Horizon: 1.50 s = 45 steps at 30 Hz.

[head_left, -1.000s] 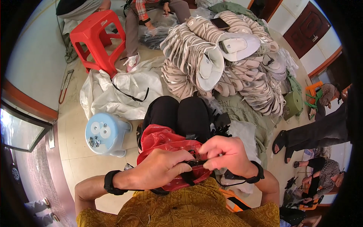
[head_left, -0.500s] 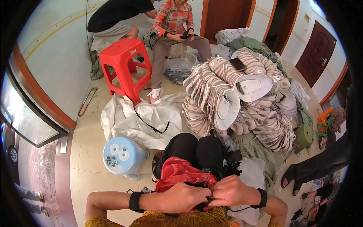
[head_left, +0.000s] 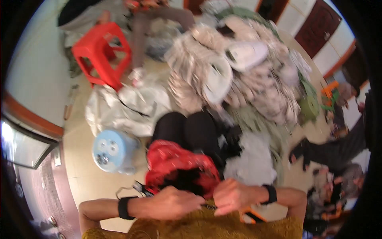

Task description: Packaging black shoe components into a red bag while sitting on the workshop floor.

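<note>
An opened red plastic bag lies across my lap, with a dark mass inside it that I cannot make out. My left hand is closed at the bag's near edge, its fingertips turned toward the other hand. Just right of it, my right hand is closed too, thumb and fingers pressed together. A small gap parts the hands, and a thin dark bit shows there. What the fingers pinch is hidden and blurred.
To the left stands a light blue stool bearing small metallic pieces. Behind it are a white sack and a red stool. Stacks of beige shoe uppers rise ahead. Other people sit at the back and the right.
The view has swung, so the room sits higher and further left. My hands have drawn back toward my body and slightly apart. The bag's dark contents show more.
</note>
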{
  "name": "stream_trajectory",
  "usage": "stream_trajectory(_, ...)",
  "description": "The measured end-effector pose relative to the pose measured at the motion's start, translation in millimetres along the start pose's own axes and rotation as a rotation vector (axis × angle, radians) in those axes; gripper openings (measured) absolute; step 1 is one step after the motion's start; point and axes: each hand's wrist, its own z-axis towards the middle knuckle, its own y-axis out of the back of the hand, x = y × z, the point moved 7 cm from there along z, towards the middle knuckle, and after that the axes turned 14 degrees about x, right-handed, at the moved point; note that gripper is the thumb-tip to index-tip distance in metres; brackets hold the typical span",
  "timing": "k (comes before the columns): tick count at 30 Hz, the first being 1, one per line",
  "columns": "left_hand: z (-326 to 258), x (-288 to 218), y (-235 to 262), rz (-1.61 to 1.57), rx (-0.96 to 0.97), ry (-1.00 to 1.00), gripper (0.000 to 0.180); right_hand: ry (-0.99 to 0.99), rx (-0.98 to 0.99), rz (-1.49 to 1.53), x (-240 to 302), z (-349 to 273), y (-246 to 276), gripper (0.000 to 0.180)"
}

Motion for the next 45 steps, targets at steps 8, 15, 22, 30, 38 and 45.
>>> stream_trajectory(8, 49, 44, -45, -0.321, 0.070, 0.263, 0.016, -0.510, -0.148, 0.264, -45, -82, 15, 0.017)
stream_trajectory(15, 8, 53, -18, -0.077, -0.099, 0.388, 0.020, -0.822, -0.012, -0.176, -94, -166, 19, 0.010)
stream_trajectory(22, -33, 60, -23, 0.152, 0.030, 0.445, 0.016, -1.266, 0.020, -0.284, -208, -236, -9, 0.013)
stream_trajectory(30, -33, 90, -84, 0.518, 0.412, 0.480, 0.015, -1.002, -0.377, 0.336, -159, -133, 24, 0.022)
stream_trajectory(38, -51, 77, -24, -0.165, -0.136, 0.536, 0.008, -0.506, -0.168, 0.156, -86, 1, 11, 0.029)
stream_trajectory(45, -47, 72, -6, -0.196, -0.316, 0.486, 0.013, -0.399, -0.125, 0.047, -84, 35, -6, 0.030)
